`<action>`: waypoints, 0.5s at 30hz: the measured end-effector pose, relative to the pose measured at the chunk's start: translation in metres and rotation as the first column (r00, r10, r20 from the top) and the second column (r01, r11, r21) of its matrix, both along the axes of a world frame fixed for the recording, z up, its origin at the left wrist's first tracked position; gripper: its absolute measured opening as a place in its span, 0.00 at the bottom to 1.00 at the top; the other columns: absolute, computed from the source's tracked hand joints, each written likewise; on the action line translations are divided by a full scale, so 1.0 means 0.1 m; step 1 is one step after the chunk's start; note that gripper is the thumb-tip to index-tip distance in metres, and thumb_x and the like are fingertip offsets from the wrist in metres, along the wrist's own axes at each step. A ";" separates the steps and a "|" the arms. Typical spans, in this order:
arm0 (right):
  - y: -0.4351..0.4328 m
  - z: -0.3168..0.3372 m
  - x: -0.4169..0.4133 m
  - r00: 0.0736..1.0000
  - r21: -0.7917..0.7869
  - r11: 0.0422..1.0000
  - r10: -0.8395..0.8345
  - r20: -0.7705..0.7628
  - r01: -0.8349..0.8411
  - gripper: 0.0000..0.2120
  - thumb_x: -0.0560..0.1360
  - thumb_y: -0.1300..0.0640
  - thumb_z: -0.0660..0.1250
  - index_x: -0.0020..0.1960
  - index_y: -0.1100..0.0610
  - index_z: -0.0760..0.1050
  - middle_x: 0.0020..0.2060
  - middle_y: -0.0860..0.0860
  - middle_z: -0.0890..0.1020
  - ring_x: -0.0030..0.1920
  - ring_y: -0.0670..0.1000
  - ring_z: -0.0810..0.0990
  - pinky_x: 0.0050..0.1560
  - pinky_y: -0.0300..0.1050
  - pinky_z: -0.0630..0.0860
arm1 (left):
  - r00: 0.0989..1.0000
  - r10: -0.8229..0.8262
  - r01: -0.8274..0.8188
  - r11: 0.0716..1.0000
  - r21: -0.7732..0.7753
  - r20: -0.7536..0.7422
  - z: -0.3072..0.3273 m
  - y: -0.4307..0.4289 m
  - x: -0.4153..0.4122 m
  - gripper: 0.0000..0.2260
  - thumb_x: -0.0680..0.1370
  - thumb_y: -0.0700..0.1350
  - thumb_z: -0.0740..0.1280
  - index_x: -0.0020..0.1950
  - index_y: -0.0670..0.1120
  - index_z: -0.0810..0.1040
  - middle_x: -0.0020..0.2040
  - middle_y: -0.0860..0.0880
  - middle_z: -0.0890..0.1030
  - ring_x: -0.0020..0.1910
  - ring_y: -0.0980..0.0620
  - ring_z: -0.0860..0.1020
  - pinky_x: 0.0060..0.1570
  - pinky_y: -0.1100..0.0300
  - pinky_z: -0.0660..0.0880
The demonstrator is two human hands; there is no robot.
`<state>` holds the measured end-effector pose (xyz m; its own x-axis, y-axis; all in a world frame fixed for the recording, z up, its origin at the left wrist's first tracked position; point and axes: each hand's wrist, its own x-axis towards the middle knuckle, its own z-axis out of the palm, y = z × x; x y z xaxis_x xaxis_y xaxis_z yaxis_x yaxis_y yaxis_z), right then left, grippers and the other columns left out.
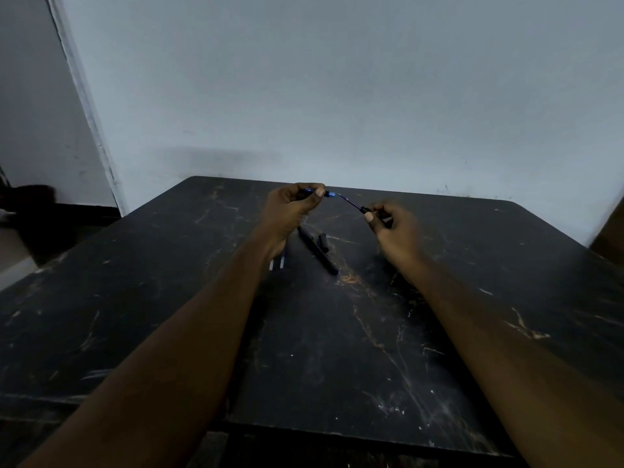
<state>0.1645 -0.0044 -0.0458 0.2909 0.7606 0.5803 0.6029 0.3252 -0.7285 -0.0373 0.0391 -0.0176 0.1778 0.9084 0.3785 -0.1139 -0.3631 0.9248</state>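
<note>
Left hand [290, 211]: raised above the far half of the tabletop, fingers curled. Its grip is clamped on a short blue plastic pen piece [329, 194], pinched between thumb and forefinger. The blue end sticks out to the right of the thumb.

Right hand [395, 228]: also raised, grip clamped by thumb and fingertips on a thin dark pen refill with a black collar [353, 205]. The refill slants up and to the left. Its fine tip points at the blue end, close to it but apart, so the refill is wholly outside the blue piece.

Black marbled tabletop [337, 349]: scratched, with pale veins. Lying on it, below and between the hands:
- a long black pen barrel [319, 253], set slantwise;
- a short black cap [323, 241], just beside the barrel on its right;
- two pale thin sticks [277, 264], side by side, possibly spare refills, though the light is too dim to be sure.

The left wrist hides the far ends of the sticks and the barrel's far end. A pale grey wall [337, 96] stands behind the tabletop's far edge.
</note>
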 end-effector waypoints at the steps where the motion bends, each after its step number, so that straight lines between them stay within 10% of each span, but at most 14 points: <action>1: -0.01 0.00 0.00 1.000 -0.003 1.000 0.003 0.002 -0.003 0.07 0.76 0.57 0.68 0.52 0.58 0.80 0.44 0.54 0.80 0.42 0.51 0.75 0.42 0.45 0.71 | 1.000 0.000 0.001 1.000 0.001 -0.006 0.00 0.00 0.00 0.09 0.75 0.43 0.72 0.54 0.43 0.83 0.34 0.60 0.84 0.33 0.69 0.78 0.31 0.76 0.72; 15: -0.09 0.04 -0.04 1.000 -0.001 1.000 0.029 0.011 -0.029 0.06 0.76 0.60 0.69 0.52 0.59 0.81 0.43 0.52 0.79 0.44 0.50 0.75 0.45 0.46 0.72 | 1.000 0.006 -0.006 1.000 -0.005 -0.013 -0.02 0.02 0.01 0.10 0.76 0.43 0.72 0.56 0.40 0.82 0.36 0.59 0.83 0.34 0.70 0.78 0.33 0.76 0.72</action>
<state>0.1605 -0.0130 -0.0422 0.2622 0.7694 0.5825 0.6016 0.3417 -0.7220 -0.0366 0.0409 -0.0196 0.1770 0.9112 0.3720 -0.0996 -0.3594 0.9278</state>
